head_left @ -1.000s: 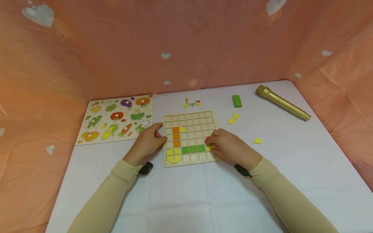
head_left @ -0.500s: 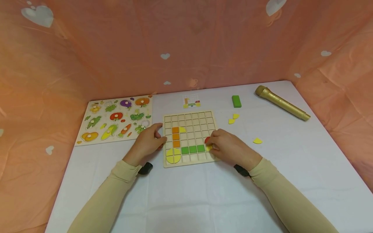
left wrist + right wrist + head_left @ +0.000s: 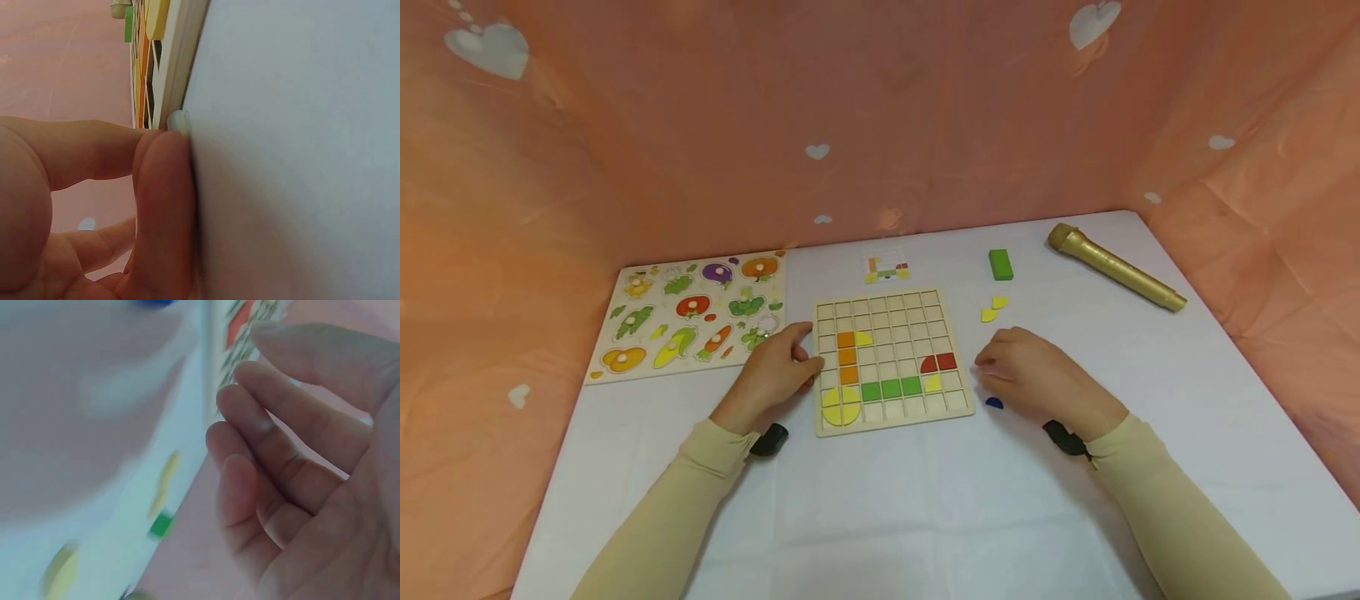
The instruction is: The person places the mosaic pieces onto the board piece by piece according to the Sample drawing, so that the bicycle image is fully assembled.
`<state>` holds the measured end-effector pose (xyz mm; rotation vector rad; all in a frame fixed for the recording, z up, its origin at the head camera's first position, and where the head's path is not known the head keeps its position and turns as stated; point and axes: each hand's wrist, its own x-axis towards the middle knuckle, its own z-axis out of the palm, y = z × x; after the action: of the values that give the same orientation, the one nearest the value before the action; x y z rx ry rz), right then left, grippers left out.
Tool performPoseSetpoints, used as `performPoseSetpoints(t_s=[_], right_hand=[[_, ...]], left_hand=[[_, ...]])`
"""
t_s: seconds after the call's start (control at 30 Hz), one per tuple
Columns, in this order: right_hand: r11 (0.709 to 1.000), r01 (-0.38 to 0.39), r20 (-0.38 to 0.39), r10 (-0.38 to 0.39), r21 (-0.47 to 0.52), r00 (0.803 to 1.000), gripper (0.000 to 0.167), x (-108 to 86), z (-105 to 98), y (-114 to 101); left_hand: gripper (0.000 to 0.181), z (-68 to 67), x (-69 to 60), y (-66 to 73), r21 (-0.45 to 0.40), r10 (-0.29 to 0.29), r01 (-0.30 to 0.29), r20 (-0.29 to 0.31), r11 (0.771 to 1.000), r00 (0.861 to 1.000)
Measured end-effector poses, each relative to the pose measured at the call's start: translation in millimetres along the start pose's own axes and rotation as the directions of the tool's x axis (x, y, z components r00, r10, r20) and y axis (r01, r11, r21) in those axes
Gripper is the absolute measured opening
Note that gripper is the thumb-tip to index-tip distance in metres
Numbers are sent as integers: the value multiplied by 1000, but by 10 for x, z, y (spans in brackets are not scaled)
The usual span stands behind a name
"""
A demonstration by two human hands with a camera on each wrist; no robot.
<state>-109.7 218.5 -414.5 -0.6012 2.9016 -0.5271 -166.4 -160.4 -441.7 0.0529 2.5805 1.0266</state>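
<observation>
A wooden grid board (image 3: 887,421) lies on the white table, carrying orange and green squares, yellow quarter-circles and red pieces (image 3: 947,361). My left hand (image 3: 769,371) touches its left edge with index finger and thumb. The left wrist view puts the thumb (image 3: 165,206) low against the board's side. To the right of the board, my right hand (image 3: 1037,379) hovers with loosely bent fingers and nothing between them. Beside it lies a small dark blue piece (image 3: 994,402), rounded on one side. A yellow piece (image 3: 60,572) shows in the right wrist view; the hand covers it in the head view.
A vegetable peg puzzle (image 3: 651,342) lies at the left. Behind the board is a small pattern card (image 3: 886,267). Two yellow quarter-circles (image 3: 989,315), a green block (image 3: 1001,264) and a gold microphone (image 3: 1116,268) lie at the back right.
My right hand has left the board and moved right, uncovering the red pieces, a yellow quarter-circle and the blue piece. My left hand stays at the board's edge.
</observation>
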Motion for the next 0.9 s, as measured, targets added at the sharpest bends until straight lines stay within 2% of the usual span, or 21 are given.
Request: performPoseSetpoints(t_s=[0.23, 0.47, 0.67, 0.9], right_hand=[[993, -114, 0, 114, -43, 993, 18, -349, -44, 322], [985, -164, -52, 162, -46, 985, 19, -579, -106, 581], [980, -195, -68, 192, -41, 979, 23, -560, -162, 685], [970, -242, -57, 241, -11, 969, 28, -397, -172, 677]], left_hand=[[69, -1, 4, -14, 10, 6, -6, -7, 1000, 1000], [70, -4, -3, -7, 20, 26, -26, -6, 999, 1000], [70, -17, -17, 3, 18, 18, -18, -9, 1000, 1000], [69, -4, -17, 19, -9, -3, 3, -5, 1000, 1000]])
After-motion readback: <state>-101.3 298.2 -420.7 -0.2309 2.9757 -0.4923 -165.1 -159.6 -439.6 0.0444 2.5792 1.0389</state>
